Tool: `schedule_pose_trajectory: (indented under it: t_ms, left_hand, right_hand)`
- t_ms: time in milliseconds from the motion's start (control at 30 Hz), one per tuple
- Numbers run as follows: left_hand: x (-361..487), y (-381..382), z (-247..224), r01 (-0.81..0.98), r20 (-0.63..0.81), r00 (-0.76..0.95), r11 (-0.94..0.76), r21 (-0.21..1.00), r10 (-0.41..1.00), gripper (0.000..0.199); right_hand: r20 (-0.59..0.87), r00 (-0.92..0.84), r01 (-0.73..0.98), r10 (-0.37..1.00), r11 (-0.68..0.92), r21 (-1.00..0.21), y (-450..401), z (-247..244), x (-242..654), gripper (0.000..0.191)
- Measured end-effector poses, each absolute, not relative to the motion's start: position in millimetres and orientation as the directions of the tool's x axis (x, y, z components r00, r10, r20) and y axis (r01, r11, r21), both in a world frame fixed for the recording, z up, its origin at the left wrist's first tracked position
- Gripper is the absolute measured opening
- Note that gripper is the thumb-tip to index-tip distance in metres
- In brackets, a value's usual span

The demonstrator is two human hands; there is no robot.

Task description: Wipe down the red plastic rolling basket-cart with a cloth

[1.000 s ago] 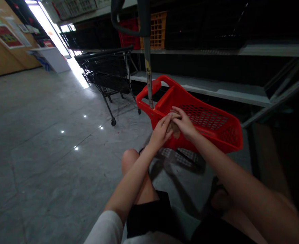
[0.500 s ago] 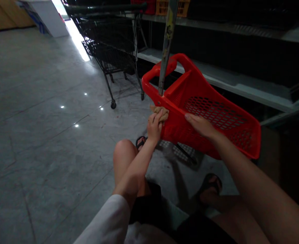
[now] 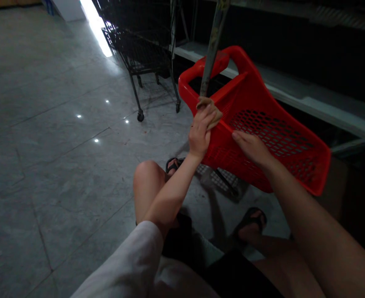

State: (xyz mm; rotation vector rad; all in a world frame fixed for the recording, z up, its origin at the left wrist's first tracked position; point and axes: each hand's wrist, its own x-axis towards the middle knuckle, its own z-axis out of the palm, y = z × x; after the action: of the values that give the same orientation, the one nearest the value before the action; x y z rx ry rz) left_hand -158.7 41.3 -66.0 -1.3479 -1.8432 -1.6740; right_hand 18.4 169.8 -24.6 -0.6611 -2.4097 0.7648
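A red plastic shopping basket [image 3: 232, 159] with slotted sides stands tilted in front of me, and a worn metal pole [image 3: 212, 54] rises by its handle end. My left hand [image 3: 200, 134] is closed on a tan cloth [image 3: 212, 118], pressed against the basket's upper side close to the foot of the pole. My right hand [image 3: 253, 150] grips the basket's near rim, thumb on the outside and the other fingers hidden over the edge.
Behind the basket on the left stands a dark wire shopping cart [image 3: 148, 49] on casters. A metal shelf rack [image 3: 313, 109] runs along the back right. Grey tiled floor [image 3: 61, 174] spreads to the left. My sandalled feet flank the basket.
My left hand has moved the cloth up the basket's side toward the foot of the pole. The right hand keeps its place on the rim. The view has tipped slightly downward.
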Motion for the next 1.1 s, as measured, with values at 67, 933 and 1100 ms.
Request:
schedule_pose_trajectory:
  t_ms: [67, 933, 1100]
  left_hand:
    - [-141.5, 33.9, -85.3, 0.814, 0.766, -0.435, -0.158, 0.559, 0.473, 0.054]
    - [-149.9, 5.8, -37.4, 0.762, 0.736, -0.541, -0.132, 0.633, 0.408, 0.058]
    - [-163.4, 13.2, -59.3, 0.685, 0.592, -0.627, -0.003, 0.729, 0.506, 0.054]
  right_hand:
    - [0.341, -0.745, 0.273, 0.573, 0.728, -0.628, 163.0, -20.0, 19.6, 0.031]
    - [0.461, -0.551, 0.184, 0.696, 0.640, -0.746, 120.3, 5.0, 22.9, 0.016]
    - [0.515, -0.569, 0.135, 0.641, 0.690, -0.711, 119.4, 7.4, 22.7, 0.016]
